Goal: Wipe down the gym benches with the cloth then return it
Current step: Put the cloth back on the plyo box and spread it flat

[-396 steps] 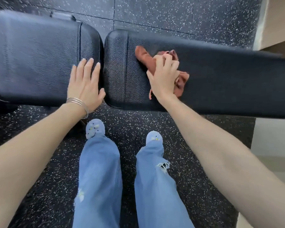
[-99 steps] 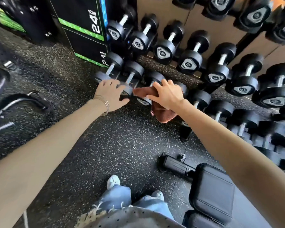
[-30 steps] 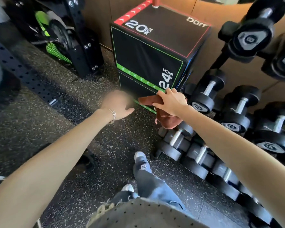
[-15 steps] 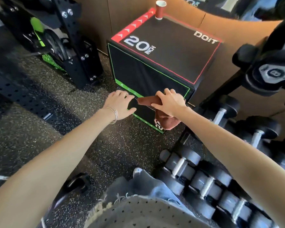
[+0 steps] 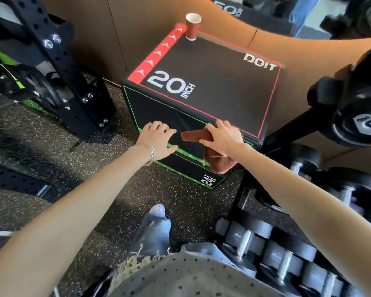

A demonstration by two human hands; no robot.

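leg (image 5: 153,232): at 6 o'clock, in blue jeans, shoe (image 5: 157,209) planted on the speckled floor (image 5: 84,168).
dumbbells (image 5: 263,239): at 4 to 5 o'clock, lying in a row just beside the leg.
left hand (image 5: 156,139): just left of centre, bangles (image 5: 149,151) at the wrist; fingers loosely spread and slightly bent, holding nothing, near the cloth (image 5: 220,165) but apart from it.
right hand (image 5: 222,138): just right of centre; thumb and fingers pinching the cloth's upper fold.
cloth: brown, in the right hand; one flap jutting toward 9 o'clock, the bulk hanging below the palm toward 6 o'clock, in front of the box's near face; contact with the box not clear.
box (image 5: 212,82): at 12 o'clock, black, top marked "20 INCH".
cup (image 5: 192,26): upright on the box's far corner, at 12 o'clock.
rack (image 5: 51,61): black steel, at 10 o'clock.
done: probably the wiping, with no bench in sight and the cloth carried among the stored gear.
left: the return; cloth not yet let go. Likely resting place the box top, though nothing marks it as the cloth's home.
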